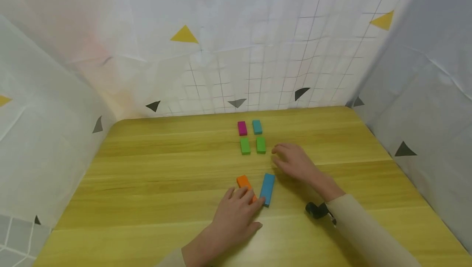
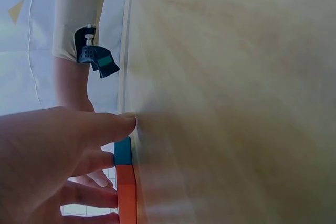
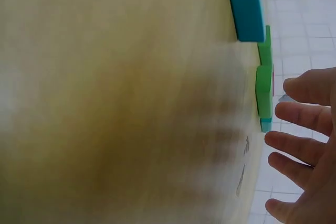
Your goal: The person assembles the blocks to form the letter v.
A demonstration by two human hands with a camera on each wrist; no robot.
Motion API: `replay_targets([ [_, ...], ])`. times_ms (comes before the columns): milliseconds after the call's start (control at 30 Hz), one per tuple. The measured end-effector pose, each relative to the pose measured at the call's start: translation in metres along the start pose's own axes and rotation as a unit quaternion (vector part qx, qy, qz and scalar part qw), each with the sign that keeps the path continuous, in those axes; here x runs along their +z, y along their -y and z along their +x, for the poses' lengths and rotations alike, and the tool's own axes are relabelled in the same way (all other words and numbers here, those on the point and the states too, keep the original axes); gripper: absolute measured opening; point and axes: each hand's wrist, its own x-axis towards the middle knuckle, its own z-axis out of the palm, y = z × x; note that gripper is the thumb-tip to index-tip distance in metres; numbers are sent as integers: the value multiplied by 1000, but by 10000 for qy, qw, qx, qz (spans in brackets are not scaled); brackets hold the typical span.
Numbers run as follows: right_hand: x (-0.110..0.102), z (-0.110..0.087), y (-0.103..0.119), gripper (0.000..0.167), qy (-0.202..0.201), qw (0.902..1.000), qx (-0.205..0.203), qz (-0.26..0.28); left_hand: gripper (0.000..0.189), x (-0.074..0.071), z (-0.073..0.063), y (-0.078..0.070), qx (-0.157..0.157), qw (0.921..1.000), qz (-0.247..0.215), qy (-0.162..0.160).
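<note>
My left hand (image 1: 236,218) lies over the near end of an orange block (image 1: 243,181), its fingertips touching it. The index fingertip of that hand reaches the near end of a blue block (image 1: 267,187), while the thumb stays apart from both. In the left wrist view the fingers are extended against the orange block (image 2: 126,192) and the blue block (image 2: 123,151). My right hand (image 1: 296,164) is held above the table with fingers spread and nothing between them. Nearest to it is the right-hand green block (image 1: 261,145), with a second green block (image 1: 245,146) to its left.
Behind the green blocks lie a magenta block (image 1: 242,128) and a teal block (image 1: 257,127). The wooden table (image 1: 155,177) meets white sheeting (image 1: 221,74) at the back and sides. A black wrist device (image 1: 316,210) sits at the right sleeve.
</note>
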Motion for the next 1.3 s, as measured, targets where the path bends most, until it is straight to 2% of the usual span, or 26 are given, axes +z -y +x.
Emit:
replay_targets([
  [333,3,13,-8,31,320,9992,211,133,66,2,-2,-1,-108,9999,-52,74],
  [633,4,25,-13,35,455,9984,249,216,70,4,-3,0,-70,9999,71,58],
  [867,8,36,-18,45,472,9982,225,310,68,6,-3,0,-64,9999,117,-21],
  [1133,12,43,-15,54,650,9961,368,470,67,6,-3,-1,-139,9995,-239,151],
  [1300,11,46,-11,55,717,9955,365,511,67,5,-3,0,-106,9993,-326,130],
])
